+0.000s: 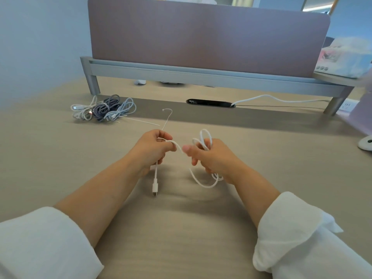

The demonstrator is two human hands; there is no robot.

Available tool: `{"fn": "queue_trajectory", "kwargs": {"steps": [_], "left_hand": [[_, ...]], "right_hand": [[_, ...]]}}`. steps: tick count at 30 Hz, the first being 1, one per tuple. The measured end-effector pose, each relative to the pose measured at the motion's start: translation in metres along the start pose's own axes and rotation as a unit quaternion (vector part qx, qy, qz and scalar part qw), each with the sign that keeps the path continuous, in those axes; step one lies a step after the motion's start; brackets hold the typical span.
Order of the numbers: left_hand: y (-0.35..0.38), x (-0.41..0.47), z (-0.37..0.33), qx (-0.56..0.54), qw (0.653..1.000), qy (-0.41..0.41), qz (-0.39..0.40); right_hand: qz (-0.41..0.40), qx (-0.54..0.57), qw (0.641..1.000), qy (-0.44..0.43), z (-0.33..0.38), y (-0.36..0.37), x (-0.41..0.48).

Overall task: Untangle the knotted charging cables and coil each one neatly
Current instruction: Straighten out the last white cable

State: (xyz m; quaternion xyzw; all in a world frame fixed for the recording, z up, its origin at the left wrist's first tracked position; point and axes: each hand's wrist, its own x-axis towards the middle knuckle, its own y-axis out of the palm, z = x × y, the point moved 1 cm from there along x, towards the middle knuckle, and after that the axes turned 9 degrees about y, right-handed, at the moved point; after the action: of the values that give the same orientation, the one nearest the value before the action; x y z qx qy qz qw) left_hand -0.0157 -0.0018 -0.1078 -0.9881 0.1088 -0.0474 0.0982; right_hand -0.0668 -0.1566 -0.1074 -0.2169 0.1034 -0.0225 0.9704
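A white charging cable stretches between my two hands above the desk. My left hand grips one end of it; the plug dangles below that fist, and a thin white tie sticks up from it. My right hand holds several loops of the same cable, which stick out above the fingers and hang below the palm. A pile of other cables, white and dark grey, lies at the back left of the desk.
A mauve divider panel on a grey frame closes off the back of the wooden desk. A black cable slot has a white cord running right. A white mouse sits at the right edge.
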Motion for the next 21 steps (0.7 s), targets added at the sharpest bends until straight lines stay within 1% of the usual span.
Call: {"fn": "queue_trajectory", "kwargs": {"steps": [2, 4, 6, 8, 10, 12, 14, 17, 19, 21], "left_hand": [[0.006, -0.004, -0.001, -0.055, 0.998, -0.022, 0.000], [0.010, -0.007, -0.003, -0.121, 0.992, -0.031, 0.009], [0.010, -0.007, -0.005, -0.189, 0.981, -0.032, 0.018], [0.008, -0.007, -0.006, -0.209, 0.978, -0.022, 0.018], [0.008, -0.009, -0.004, -0.183, 0.983, -0.007, 0.018], [0.011, -0.011, -0.001, -0.133, 0.990, 0.030, 0.017], [0.015, -0.012, 0.001, -0.064, 0.995, 0.082, 0.009], [0.020, -0.017, 0.000, 0.034, 0.989, 0.144, 0.004], [0.026, -0.021, -0.001, 0.035, 0.986, 0.161, 0.009], [0.031, -0.025, -0.002, 0.022, 0.985, 0.170, 0.018]], "right_hand": [[0.010, -0.072, 0.997, -0.010, 0.003, 0.004, -0.003], [0.008, -0.098, 0.995, -0.014, 0.005, 0.006, -0.004], [0.000, -0.057, 0.998, -0.018, 0.004, 0.005, -0.004], [-0.014, 0.025, 0.999, -0.024, 0.003, 0.003, -0.002], [-0.014, 0.147, 0.989, -0.017, -0.001, 0.000, 0.000], [0.003, 0.263, 0.965, -0.004, -0.003, 0.000, 0.004], [0.003, 0.331, 0.944, 0.002, -0.004, 0.001, 0.007], [-0.038, 0.374, 0.927, 0.003, -0.003, 0.001, 0.007], [-0.057, 0.354, 0.933, -0.015, -0.002, 0.001, 0.006], [-0.059, 0.322, 0.944, -0.045, 0.000, 0.001, 0.004]]}}
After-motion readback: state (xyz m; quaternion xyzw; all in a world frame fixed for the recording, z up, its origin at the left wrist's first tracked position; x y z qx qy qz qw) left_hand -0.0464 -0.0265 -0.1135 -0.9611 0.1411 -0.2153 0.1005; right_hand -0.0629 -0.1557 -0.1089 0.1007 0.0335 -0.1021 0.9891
